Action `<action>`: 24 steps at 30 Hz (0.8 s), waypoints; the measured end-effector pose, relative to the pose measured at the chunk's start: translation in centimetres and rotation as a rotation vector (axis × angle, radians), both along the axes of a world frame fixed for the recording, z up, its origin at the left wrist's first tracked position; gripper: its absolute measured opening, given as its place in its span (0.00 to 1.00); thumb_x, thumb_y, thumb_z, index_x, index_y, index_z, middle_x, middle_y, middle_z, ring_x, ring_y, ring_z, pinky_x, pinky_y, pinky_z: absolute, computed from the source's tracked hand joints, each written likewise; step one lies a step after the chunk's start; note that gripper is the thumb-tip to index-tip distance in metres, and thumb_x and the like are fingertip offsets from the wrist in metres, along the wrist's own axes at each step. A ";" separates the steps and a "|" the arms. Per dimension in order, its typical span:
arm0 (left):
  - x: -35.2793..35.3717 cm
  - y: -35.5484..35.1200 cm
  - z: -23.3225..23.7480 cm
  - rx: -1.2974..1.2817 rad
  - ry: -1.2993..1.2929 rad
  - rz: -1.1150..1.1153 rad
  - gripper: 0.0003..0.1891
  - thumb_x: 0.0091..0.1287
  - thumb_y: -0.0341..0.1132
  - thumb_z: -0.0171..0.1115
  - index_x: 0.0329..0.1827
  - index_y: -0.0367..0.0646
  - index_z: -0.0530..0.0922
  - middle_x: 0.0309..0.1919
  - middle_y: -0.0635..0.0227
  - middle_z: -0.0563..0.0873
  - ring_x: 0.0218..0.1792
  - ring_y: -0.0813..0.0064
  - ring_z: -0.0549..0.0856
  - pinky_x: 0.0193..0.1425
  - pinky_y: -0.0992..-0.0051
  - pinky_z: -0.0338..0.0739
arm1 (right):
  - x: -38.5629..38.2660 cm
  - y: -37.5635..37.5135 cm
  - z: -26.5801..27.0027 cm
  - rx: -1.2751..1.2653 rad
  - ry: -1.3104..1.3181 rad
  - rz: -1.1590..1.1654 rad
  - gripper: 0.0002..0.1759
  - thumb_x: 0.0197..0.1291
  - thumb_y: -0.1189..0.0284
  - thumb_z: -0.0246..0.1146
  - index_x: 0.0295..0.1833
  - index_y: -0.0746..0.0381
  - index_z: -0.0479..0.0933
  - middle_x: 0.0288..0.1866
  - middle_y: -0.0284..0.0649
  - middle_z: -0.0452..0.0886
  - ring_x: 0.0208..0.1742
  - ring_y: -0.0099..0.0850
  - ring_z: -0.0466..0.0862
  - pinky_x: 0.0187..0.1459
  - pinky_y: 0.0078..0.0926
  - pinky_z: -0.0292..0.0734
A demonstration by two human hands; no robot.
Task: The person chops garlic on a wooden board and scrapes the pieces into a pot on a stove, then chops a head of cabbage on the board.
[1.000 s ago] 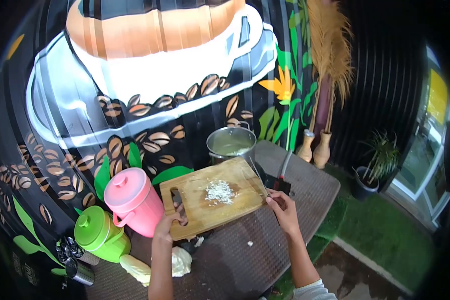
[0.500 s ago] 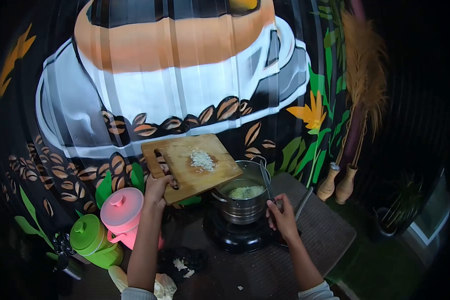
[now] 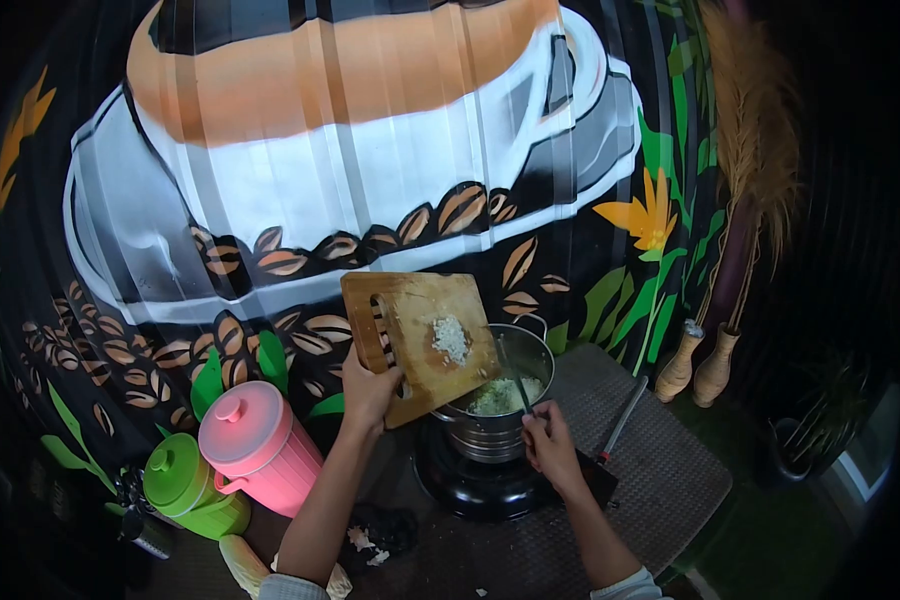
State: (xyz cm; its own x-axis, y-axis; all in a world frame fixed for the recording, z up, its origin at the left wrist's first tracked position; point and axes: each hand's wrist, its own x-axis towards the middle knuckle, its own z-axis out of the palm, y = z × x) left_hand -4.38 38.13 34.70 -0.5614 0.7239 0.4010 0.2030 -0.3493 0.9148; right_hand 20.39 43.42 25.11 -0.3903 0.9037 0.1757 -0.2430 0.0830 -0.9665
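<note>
My left hand point(image 3: 372, 392) grips a wooden cutting board point(image 3: 420, 310) by its slotted handle end. The board is tilted, its right corner over the rim of a steel pot point(image 3: 485, 440). A small heap of finely chopped white pieces point(image 3: 451, 340) lies on the board. In my right hand point(image 3: 552, 442) is a knife point(image 3: 515, 375), its blade pointing up and left across the pot's opening, close to the board's edge. Inside the pot lies pale, greenish-white chopped food point(image 3: 505, 397). The pot stands on a black stove point(image 3: 480, 490).
A pink lidded pitcher point(image 3: 260, 440) and a green one point(image 3: 195, 485) stand left of my left arm. White peelings point(image 3: 368, 545) lie on dark plastic at the front. A hose point(image 3: 625, 420) runs right of the stove on the woven-textured table point(image 3: 660, 460). A painted wall rises behind.
The cutting board has moved right and tilted more steeply toward the pot. My right hand has brought the knife leftward, over the pot and nearer the board.
</note>
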 end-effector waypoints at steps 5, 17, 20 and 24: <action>2.7 0.2 -1.3 0.053 0.068 0.061 0.23 0.50 0.16 0.63 0.50 0.36 0.71 0.43 0.65 0.80 0.45 0.75 0.81 0.54 0.75 0.74 | -1.7 -1.1 -2.0 0.270 -0.241 -0.177 0.14 0.66 0.74 0.57 0.53 0.66 0.63 0.39 0.52 0.79 0.42 0.42 0.82 0.45 0.35 0.73; 6.9 0.2 -1.8 0.155 0.145 0.214 0.18 0.52 0.18 0.61 0.47 0.33 0.71 0.44 0.62 0.73 0.47 0.67 0.78 0.55 0.74 0.70 | -6.1 -6.7 3.7 0.663 -0.370 -0.273 0.16 0.68 0.76 0.51 0.58 0.71 0.63 0.46 0.65 0.77 0.46 0.62 0.79 0.46 0.53 0.72; 6.7 0.4 -2.1 0.172 0.039 0.166 0.17 0.53 0.18 0.61 0.47 0.34 0.72 0.44 0.64 0.73 0.47 0.70 0.78 0.54 0.76 0.70 | -6.5 -6.1 3.5 0.754 -0.382 -0.274 0.18 0.66 0.78 0.52 0.59 0.71 0.62 0.46 0.64 0.77 0.45 0.62 0.79 0.44 0.52 0.74; 6.4 0.3 -2.0 0.159 -0.001 0.103 0.19 0.53 0.18 0.62 0.50 0.35 0.72 0.43 0.66 0.74 0.47 0.73 0.78 0.54 0.77 0.70 | -6.9 -4.3 3.3 0.741 -0.726 -0.226 0.20 0.62 0.81 0.54 0.59 0.70 0.61 0.44 0.62 0.77 0.42 0.61 0.81 0.41 0.51 0.77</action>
State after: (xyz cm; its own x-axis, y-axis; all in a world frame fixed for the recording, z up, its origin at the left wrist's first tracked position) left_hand 1.98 38.43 32.67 -0.6296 0.5904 0.5050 0.2439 -0.4669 0.8500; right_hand 13.53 39.15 28.39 -0.4590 0.7312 0.5046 0.4670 0.6818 -0.5631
